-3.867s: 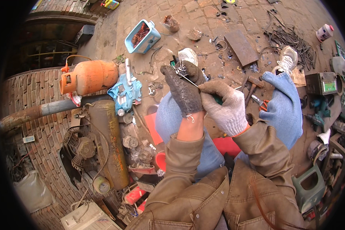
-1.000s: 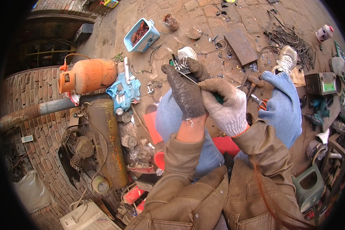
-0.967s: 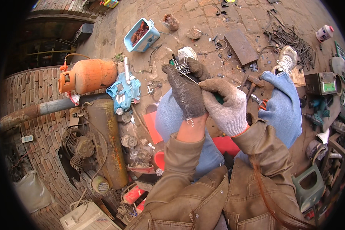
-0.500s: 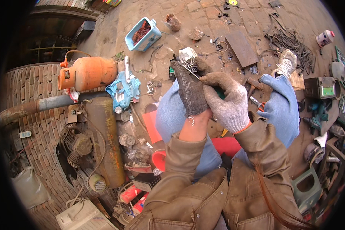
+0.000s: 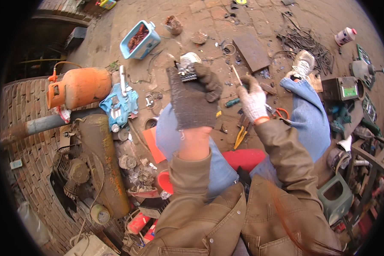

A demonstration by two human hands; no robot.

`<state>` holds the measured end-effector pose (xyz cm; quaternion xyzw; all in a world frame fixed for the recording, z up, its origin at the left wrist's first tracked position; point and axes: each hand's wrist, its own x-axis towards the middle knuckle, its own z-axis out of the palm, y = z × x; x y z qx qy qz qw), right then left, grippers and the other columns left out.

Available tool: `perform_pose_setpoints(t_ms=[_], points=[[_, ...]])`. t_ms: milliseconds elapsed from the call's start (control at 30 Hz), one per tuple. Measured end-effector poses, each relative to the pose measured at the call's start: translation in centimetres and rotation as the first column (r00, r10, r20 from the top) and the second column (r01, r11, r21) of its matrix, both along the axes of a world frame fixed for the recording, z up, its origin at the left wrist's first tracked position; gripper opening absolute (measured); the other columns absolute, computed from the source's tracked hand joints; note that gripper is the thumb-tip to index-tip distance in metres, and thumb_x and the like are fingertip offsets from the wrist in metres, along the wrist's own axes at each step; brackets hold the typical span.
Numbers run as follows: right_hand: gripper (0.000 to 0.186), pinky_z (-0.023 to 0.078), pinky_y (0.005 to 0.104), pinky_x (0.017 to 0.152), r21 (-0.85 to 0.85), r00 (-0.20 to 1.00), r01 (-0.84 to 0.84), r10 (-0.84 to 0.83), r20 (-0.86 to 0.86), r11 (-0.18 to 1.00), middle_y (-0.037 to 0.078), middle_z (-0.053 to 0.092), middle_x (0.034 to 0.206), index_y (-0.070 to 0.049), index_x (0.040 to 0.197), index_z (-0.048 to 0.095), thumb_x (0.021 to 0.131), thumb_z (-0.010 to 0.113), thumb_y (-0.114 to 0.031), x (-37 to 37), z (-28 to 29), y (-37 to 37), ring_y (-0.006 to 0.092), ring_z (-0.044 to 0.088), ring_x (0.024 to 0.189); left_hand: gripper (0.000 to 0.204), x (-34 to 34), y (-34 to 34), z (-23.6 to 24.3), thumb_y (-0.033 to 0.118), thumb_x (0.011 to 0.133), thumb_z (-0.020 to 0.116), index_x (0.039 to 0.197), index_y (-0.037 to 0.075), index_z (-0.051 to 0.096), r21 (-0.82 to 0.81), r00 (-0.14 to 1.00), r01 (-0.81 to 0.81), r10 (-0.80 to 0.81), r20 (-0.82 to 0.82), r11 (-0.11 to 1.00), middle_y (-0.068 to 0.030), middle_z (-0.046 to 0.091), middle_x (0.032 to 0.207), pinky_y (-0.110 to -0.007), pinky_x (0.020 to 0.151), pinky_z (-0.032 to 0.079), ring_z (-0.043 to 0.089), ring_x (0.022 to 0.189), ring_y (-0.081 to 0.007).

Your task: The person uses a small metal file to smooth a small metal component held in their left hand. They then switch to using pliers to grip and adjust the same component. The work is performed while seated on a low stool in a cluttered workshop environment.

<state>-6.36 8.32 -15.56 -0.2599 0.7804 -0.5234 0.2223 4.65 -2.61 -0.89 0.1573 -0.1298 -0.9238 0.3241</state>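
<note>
Coarse, matt knit cloth covers the left hand point(image 5: 196, 97) and right hand point(image 5: 253, 99), the held part point(image 5: 187, 74) looks shiny and metallic, the orange cylinder point(image 5: 87, 88) is dull metal and the blue tub point(image 5: 149, 45) smooth plastic.

Passable gap between left hand point(image 5: 196, 94) and right hand point(image 5: 252, 100); green handle point(image 5: 232, 103) and yellow-handled tool point(image 5: 240, 137) lie low there. Dark flat block point(image 5: 250, 52) obstructs beyond right hand.

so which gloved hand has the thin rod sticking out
The right hand, in the paler glove: the thin rod juts from its grip. The left hand, in the dark glove, holds a ridged part.
</note>
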Motion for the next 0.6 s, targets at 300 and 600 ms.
perform_pose_setpoints(t_ms=[300,600], points=[[0.036,0.051,0.0434,0.094,0.477,0.952,-0.194,0.047,0.303,0.857,0.022,0.070,0.110,-0.007,0.115,0.068,0.085,0.065,-0.028,10.4,-16.8,7.3,0.0378,0.066,0.106,0.048,2.3,-0.9,0.0,0.041,0.104,0.048,0.122,-0.004,0.054,-0.123,0.973,-0.145,0.164,0.165,0.982,-0.0101,0.055,0.096,-0.025,0.060,0.038,0.042,0.078,-0.0157],[0.032,0.054,0.0419,0.089,0.571,0.955,0.159,-0.273,0.119,0.806,0.022,0.071,0.101,-0.002,0.109,0.070,0.086,0.063,-0.023,8.2,-21.8,7.1,0.0364,0.069,0.098,0.055,4.5,-2.2,0.5,0.043,0.102,0.052,0.124,-0.008,0.052,-0.185,0.996,-0.071,0.080,0.039,0.980,-0.0066,0.047,0.082,-0.023,0.050,0.038,0.044,0.069,-0.0137]])
